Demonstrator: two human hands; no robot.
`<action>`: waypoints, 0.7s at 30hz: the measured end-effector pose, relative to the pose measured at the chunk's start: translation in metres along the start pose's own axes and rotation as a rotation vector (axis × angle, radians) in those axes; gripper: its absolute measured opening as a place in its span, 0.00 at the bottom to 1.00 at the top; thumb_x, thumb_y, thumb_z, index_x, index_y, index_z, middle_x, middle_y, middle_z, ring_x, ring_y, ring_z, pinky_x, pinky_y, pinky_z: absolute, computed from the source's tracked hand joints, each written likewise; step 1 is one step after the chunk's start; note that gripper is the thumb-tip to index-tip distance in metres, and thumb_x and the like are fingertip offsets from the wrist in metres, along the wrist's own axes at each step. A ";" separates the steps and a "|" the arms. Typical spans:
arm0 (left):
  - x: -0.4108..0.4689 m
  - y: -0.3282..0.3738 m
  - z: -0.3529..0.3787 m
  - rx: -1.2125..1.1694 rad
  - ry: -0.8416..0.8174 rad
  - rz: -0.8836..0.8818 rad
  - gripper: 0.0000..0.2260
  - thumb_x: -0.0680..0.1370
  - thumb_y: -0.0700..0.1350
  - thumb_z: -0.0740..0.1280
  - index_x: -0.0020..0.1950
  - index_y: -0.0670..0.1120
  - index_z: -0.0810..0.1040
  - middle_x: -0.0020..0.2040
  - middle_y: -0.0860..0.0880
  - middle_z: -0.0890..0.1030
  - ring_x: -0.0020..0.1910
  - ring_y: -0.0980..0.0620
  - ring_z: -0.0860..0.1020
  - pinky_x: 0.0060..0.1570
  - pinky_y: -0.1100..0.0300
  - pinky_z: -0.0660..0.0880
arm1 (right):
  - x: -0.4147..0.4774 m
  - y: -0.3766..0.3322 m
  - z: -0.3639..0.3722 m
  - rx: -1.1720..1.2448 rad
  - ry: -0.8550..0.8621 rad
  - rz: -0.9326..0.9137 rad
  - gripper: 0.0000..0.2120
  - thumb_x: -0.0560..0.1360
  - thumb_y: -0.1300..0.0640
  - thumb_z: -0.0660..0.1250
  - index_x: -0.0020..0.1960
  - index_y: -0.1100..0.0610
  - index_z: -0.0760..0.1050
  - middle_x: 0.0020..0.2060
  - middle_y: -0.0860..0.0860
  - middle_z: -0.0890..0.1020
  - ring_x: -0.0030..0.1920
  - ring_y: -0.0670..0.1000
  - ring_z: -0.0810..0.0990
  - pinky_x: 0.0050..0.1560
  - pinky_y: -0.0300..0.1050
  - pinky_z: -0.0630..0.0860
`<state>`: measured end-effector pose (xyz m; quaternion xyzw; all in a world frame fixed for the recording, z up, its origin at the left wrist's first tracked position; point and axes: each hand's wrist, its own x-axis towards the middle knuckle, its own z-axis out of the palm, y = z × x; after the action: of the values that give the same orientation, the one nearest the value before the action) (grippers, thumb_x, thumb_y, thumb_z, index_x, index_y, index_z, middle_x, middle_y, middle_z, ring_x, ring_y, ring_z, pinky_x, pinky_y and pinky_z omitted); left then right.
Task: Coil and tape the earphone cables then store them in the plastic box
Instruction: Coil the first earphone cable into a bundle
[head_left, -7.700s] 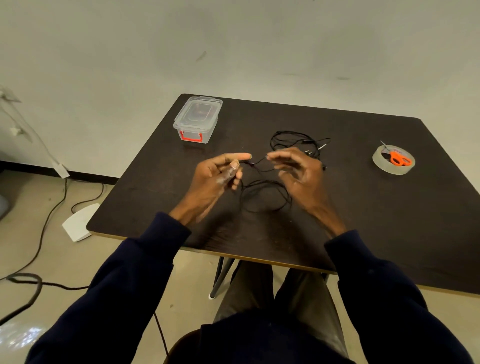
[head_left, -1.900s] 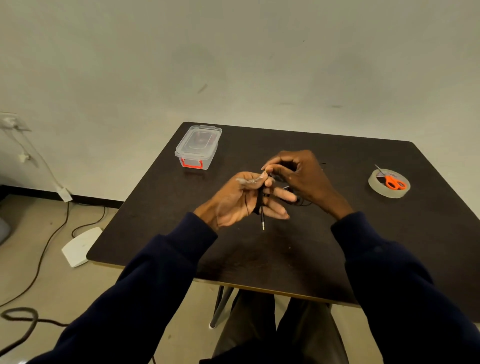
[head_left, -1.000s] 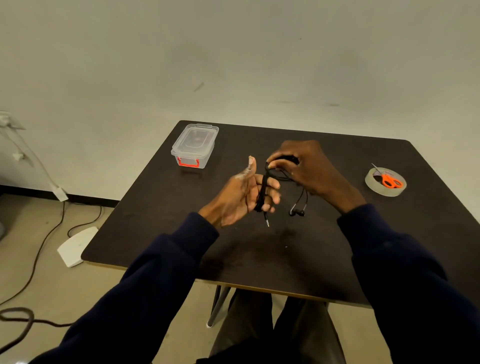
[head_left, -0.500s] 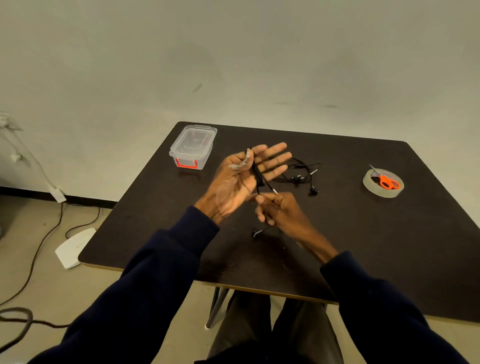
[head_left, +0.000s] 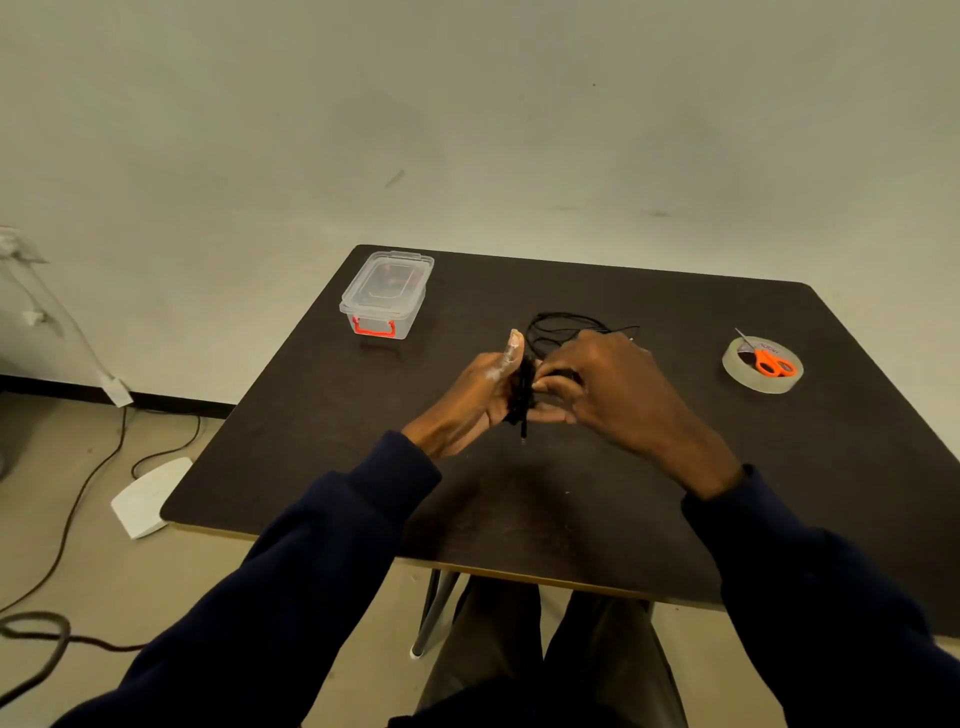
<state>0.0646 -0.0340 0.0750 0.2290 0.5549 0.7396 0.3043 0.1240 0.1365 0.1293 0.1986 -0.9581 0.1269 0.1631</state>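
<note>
A black earphone cable (head_left: 523, 387) is wound in a tight bundle around the fingers of my left hand (head_left: 475, 395), above the middle of the dark table (head_left: 332, 447). Its plug end hangs down below the bundle. My right hand (head_left: 608, 384) pinches the same cable just to the right of the bundle. A second black earphone cable (head_left: 558, 325) lies loose on the table just behind my hands, partly hidden by them. The clear plastic box (head_left: 387, 293) with red latches stands shut at the table's far left.
A roll of clear tape (head_left: 762, 365) lies at the right of the table with small orange-handled scissors (head_left: 771, 361) on top of it. Cables and a white flat device (head_left: 148, 496) lie on the floor to the left.
My right hand has come up from below my left hand to the right of the bundle. My left fingers, spread half a second ago, now curl with the cable wound around them.
</note>
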 end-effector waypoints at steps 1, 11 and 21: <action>-0.001 0.001 0.001 0.003 -0.035 -0.017 0.31 0.87 0.59 0.46 0.58 0.41 0.83 0.52 0.41 0.86 0.52 0.38 0.86 0.55 0.45 0.83 | 0.003 0.003 -0.001 0.024 -0.003 -0.006 0.06 0.79 0.52 0.71 0.52 0.50 0.87 0.44 0.48 0.86 0.46 0.50 0.80 0.46 0.46 0.72; -0.005 0.002 -0.012 0.145 -0.163 -0.111 0.43 0.84 0.65 0.40 0.60 0.31 0.80 0.43 0.35 0.84 0.25 0.53 0.74 0.23 0.67 0.66 | 0.001 0.016 0.010 0.357 0.130 0.042 0.03 0.74 0.60 0.76 0.47 0.55 0.87 0.39 0.47 0.86 0.40 0.45 0.83 0.42 0.41 0.79; -0.016 0.011 -0.007 -0.338 -0.378 -0.247 0.17 0.88 0.45 0.48 0.48 0.42 0.71 0.34 0.47 0.75 0.23 0.60 0.67 0.21 0.69 0.60 | -0.020 0.022 0.033 1.014 0.018 0.220 0.10 0.82 0.61 0.66 0.57 0.61 0.84 0.51 0.64 0.85 0.51 0.58 0.85 0.52 0.45 0.83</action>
<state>0.0688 -0.0526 0.0835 0.2395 0.3807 0.7232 0.5241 0.1233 0.1521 0.0877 0.1496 -0.7901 0.5931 0.0401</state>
